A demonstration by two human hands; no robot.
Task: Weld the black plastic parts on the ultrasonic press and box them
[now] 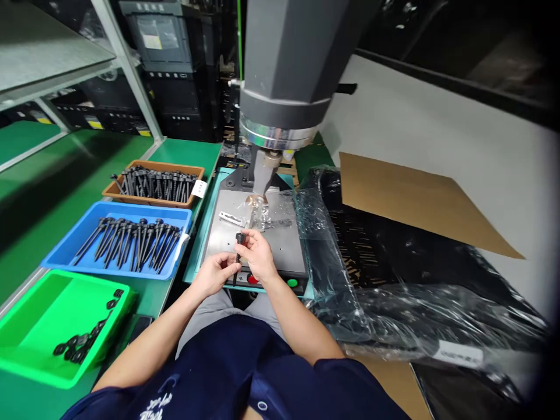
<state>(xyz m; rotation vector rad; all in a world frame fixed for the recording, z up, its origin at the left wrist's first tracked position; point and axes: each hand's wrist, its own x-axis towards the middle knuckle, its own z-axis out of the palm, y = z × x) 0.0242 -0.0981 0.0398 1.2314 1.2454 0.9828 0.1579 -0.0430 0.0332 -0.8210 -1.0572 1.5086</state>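
A black rod with a thicker round head (240,238) is held upright between my two hands, just over the front of the machine's metal base plate (286,252). My right hand (259,256) pinches it near the head. Lower down, the fingers of my left hand (215,273) close on the shaft, and its tip sticks out below. Beyond my hands the machine's metal horn (264,174) points down at a fixture partly covered with clear film (262,217). A slotted silver bar (231,219) lies on the plate.
To the left are a brown tray (149,202) of black threaded parts, a blue tray (65,254) of long headed rods and a green bin (39,315) with black rings. Red (252,279) and green buttons (292,283) line the base. Plastic-lined cartons (394,303) stand right.
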